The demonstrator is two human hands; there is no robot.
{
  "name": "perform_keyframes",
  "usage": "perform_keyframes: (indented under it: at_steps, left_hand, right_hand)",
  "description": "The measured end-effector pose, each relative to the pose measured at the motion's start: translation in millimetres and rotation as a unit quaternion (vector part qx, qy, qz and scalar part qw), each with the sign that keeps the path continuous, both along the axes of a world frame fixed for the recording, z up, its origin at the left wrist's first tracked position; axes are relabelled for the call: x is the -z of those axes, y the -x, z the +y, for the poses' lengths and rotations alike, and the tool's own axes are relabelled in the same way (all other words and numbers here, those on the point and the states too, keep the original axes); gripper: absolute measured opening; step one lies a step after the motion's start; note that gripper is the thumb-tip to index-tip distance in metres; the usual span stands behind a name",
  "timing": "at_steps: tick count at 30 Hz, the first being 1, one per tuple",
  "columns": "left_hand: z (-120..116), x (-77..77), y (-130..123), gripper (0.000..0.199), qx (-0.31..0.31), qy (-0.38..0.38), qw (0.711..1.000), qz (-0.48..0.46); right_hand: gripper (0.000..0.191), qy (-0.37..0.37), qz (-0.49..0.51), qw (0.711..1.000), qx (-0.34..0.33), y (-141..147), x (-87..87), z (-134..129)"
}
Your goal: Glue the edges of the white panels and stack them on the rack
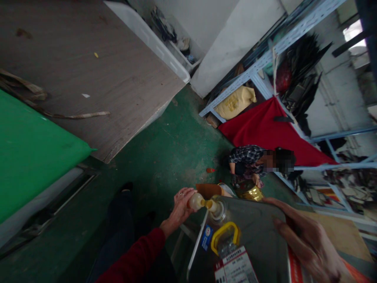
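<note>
My left hand (182, 206) is closed around a small translucent plastic bottle (194, 201). The bottle's neck points right, toward the spout (217, 208) of a large grey metal can (259, 224). Yellowish colour shows at both mouths, which nearly meet; whether liquid is flowing I cannot tell. Gripping the can by its right edge is my right hand (309, 243), thumb on the top face and fingers over the far side. On the can's top are a yellow handle (216, 237), a blue sticker (207, 237) and a white-and-red label (235, 267).
A person (250, 161) crouches beyond the can, beside a gold-coloured tin (251, 193). A small orange bottle (210, 170) is on the green floor (176, 141). At left stands a brown table (118, 67) with a green sheet (35, 157). Shelving (253, 70) with a red cloth (265, 125) is at right.
</note>
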State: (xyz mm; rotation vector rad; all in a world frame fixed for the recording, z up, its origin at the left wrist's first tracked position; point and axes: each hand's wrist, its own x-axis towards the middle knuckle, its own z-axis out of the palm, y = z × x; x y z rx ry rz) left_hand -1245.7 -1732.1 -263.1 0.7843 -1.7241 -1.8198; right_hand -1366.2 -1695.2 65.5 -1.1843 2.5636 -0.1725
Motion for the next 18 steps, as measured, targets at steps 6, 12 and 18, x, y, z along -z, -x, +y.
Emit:
perform_keyframes:
  at_steps: [6, 12, 18]
  left_hand:
    - [-0.7, -0.1, 0.0, 0.067, -0.002, 0.006, 1.000, 0.001]
    - [-0.2, 0.5, 2.1, 0.068, -0.005, 0.009, 1.000, -0.004]
    - [0.3, 0.4, 2.8, 0.064, -0.002, 0.014, 1.000, -0.008]
  right_hand:
    - [0.049, 0.001, 0.022, 1.000, -0.020, 2.1, 0.2, 0.2]
    - [0.050, 0.002, 0.019, 1.000, -0.023, -0.1, -1.9, -3.0]
    - [0.049, 0.003, 0.022, 0.999, -0.024, -2.1, -2.5, -3.7]
